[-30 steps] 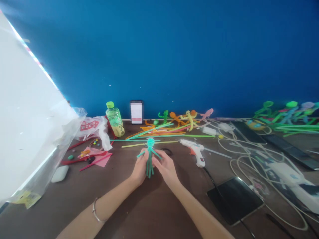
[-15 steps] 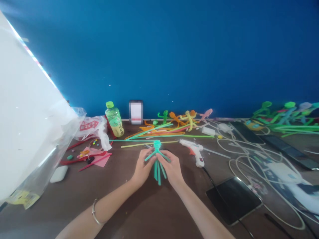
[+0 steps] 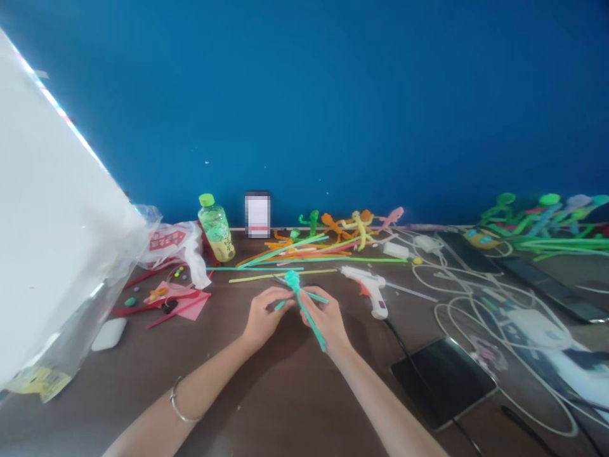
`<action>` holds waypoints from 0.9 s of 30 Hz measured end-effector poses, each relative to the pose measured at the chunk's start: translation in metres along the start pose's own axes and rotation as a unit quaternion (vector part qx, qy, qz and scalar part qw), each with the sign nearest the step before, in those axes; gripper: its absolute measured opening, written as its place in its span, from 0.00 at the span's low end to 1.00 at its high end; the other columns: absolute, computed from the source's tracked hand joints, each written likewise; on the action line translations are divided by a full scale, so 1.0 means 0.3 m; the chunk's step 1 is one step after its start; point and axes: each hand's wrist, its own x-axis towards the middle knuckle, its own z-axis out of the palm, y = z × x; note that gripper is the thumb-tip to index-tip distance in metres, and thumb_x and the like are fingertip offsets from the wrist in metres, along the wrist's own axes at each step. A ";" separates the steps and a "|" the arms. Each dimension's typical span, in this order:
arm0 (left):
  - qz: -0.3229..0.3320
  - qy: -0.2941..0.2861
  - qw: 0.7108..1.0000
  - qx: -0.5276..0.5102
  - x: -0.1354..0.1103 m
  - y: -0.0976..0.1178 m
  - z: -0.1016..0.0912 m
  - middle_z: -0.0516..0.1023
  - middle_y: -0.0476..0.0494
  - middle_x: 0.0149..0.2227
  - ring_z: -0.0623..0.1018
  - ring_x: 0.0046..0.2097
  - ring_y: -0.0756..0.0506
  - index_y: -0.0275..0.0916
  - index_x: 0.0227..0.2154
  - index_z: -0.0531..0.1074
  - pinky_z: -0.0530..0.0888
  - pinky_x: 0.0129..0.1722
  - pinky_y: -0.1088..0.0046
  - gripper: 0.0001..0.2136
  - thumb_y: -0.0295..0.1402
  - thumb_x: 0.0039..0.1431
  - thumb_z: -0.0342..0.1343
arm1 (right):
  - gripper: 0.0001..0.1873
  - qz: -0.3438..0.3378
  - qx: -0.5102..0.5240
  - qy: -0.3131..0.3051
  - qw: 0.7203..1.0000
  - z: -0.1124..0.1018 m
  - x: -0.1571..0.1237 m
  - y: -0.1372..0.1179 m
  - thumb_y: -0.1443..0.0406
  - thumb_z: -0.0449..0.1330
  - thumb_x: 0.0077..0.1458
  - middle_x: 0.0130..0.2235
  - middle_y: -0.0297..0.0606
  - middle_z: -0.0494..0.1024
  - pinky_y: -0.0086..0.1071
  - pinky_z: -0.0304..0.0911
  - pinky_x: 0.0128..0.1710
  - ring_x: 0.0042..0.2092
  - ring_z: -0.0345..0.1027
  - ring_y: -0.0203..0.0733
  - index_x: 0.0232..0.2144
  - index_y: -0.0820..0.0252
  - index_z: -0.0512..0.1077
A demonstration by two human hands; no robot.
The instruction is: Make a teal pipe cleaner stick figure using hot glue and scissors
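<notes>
Shaping work on teal pipe-cleaner figure, low over the table beside the glue gun: my left hand and right hand pinch its middle, fingers closed; any further bend wants one hand steadying.

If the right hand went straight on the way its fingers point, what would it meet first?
Likely the right hand meets the loose yellow strand just past the teal figure it holds; depth unclear.

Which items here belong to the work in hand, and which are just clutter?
In use: left hand, right hand, teal pipe-cleaner figure held between them.
Lying about: glue gun, bottle, tablet, white cables, loose pipe cleaners, finished figures.
</notes>
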 end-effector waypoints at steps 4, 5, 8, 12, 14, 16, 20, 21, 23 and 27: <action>-0.013 0.021 0.999 -0.027 0.004 0.001 0.000 0.77 0.42 0.32 0.76 0.36 0.46 0.39 0.29 0.77 0.72 0.38 0.70 0.06 0.33 0.46 0.61 | 0.19 -0.014 -0.027 0.002 1.000 -0.004 0.000 0.004 0.53 0.64 0.39 0.15 0.28 0.64 0.24 0.48 0.14 0.16 0.54 0.29 0.27 0.62 0.69; -0.014 0.022 0.999 -0.032 0.005 0.000 -0.001 0.77 0.42 0.31 0.76 0.36 0.46 0.39 0.28 0.77 0.72 0.38 0.70 0.06 0.33 0.45 0.61 | 0.18 -0.018 -0.035 0.001 0.999 -0.006 0.001 0.006 0.53 0.64 0.39 0.15 0.28 0.64 0.24 0.48 0.14 0.16 0.54 0.29 0.27 0.62 0.69; -0.019 0.005 0.999 -0.044 0.012 -0.002 -0.011 0.78 0.43 0.29 0.76 0.34 0.46 0.39 0.25 0.77 0.73 0.36 0.70 0.04 0.33 0.44 0.62 | 0.18 -0.024 -0.048 -0.004 0.999 -0.011 0.001 0.011 0.54 0.64 0.41 0.15 0.28 0.63 0.24 0.48 0.14 0.16 0.54 0.29 0.27 0.63 0.70; -0.044 -0.029 0.995 -0.080 0.024 -0.014 -0.033 0.78 0.43 0.29 0.76 0.34 0.46 0.38 0.24 0.77 0.72 0.36 0.70 0.04 0.33 0.44 0.62 | 0.17 -0.021 -0.047 -0.012 0.999 -0.014 -0.001 0.012 0.54 0.63 0.41 0.14 0.28 0.63 0.24 0.48 0.14 0.17 0.54 0.29 0.26 0.62 0.69; -0.079 -0.050 0.988 -0.127 0.027 -0.027 -0.039 0.78 0.43 0.28 0.76 0.33 0.46 0.37 0.24 0.77 0.72 0.37 0.69 0.06 0.34 0.45 0.61 | 0.17 -0.017 -0.042 -0.018 0.999 -0.013 -0.003 0.010 0.54 0.63 0.41 0.15 0.28 0.63 0.24 0.48 0.14 0.16 0.53 0.28 0.26 0.62 0.69; -0.131 -0.060 0.970 -0.197 0.026 -0.041 -0.034 0.78 0.43 0.28 0.76 0.32 0.47 0.36 0.25 0.76 0.72 0.37 0.68 0.08 0.36 0.46 0.61 | 0.17 -0.017 -0.042 -0.025 0.999 -0.011 -0.005 0.008 0.54 0.63 0.41 0.15 0.28 0.64 0.24 0.48 0.14 0.16 0.54 0.28 0.26 0.62 0.69; -0.218 -0.021 0.932 -0.289 0.007 -0.046 0.008 0.78 0.43 0.30 0.77 0.34 0.46 0.35 0.30 0.75 0.71 0.42 0.65 0.11 0.36 0.43 0.63 | 0.16 -0.042 -0.053 0.003 0.998 -0.007 -0.009 0.013 0.54 0.62 0.43 0.16 0.29 0.65 0.25 0.51 0.15 0.17 0.56 0.30 0.27 0.62 0.69; -0.231 -0.006 0.929 -0.290 0.001 -0.039 0.022 0.78 0.42 0.31 0.76 0.35 0.46 0.35 0.33 0.75 0.71 0.43 0.64 0.14 0.36 0.42 0.63 | 0.16 -0.053 -0.062 0.016 0.997 -0.005 -0.011 0.016 0.54 0.62 0.43 0.16 0.29 0.65 0.25 0.52 0.16 0.18 0.56 0.30 0.28 0.61 0.70; -0.228 0.002 0.934 -0.276 -0.013 -0.021 0.045 0.78 0.40 0.33 0.76 0.37 0.44 0.34 0.38 0.74 0.70 0.44 0.63 0.18 0.37 0.43 0.63 | 0.16 -0.074 -0.086 0.037 0.993 0.002 -0.015 0.024 0.54 0.61 0.44 0.19 0.31 0.68 0.27 0.56 0.18 0.19 0.60 0.33 0.29 0.61 0.70; -0.216 -0.024 0.933 -0.288 -0.028 0.022 0.071 0.78 0.41 0.35 0.75 0.39 0.43 0.34 0.37 0.75 0.69 0.46 0.62 0.16 0.37 0.47 0.60 | 0.13 -0.141 -0.154 0.062 0.976 0.016 -0.028 0.039 0.56 0.60 0.46 0.28 0.37 0.75 0.32 0.65 0.31 0.30 0.69 0.41 0.29 0.60 0.72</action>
